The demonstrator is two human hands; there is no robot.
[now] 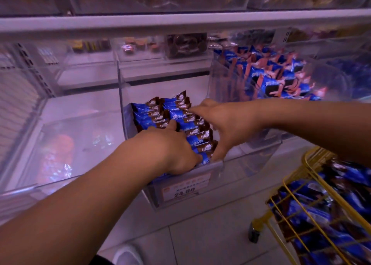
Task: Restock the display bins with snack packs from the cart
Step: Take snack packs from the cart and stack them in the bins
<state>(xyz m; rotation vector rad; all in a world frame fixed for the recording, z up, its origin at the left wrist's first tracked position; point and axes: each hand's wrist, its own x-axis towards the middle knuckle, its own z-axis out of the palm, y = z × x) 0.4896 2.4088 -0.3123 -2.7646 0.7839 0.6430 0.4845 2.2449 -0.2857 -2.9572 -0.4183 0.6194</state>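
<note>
**BOTH HANDS ON PACK STACK IN CENTRE BIN**

1. Centre bin [212,171]: clear acrylic, open top, price label [185,186] on front wall reading 24.80. Holds blue-and-brown snack packs [152,112], stacked flat in approx. two rows running front to back.

2. L hand [170,148]: reaches in from lower left, palm down on near-left part of stack. Fingers curl over pack ends at front of bin; fingertips hidden among wrappers. Grip state: bears on/curls round the packs; whether it actually lifts any, cannot tell.

3. R hand [222,124]: enters from right, spread wide over right side of stack. Index finger extended along upper packs toward bin rear; thumb angled down by front-right corner, next to lowest packs. Fingers mostly straight, pressing on stack, not clenched.

4. Cart [313,176]: yellow wire basket on castors, lower right, on floor near bin. Loaded w/ more blue packs [325,210], loose pile, blurred.

5. Adjacent bin, R [218,77]: clear, filled w/ blue-and-pink packs [277,77], upright and jumbled.

6. Adjacent bin, L [84,124]: clear; few orange/silver items at bottom, too blurred to ID.

7. Shelf [180,21] above: white edge, further clear containers w/ dark snacks, out of focus.
</note>
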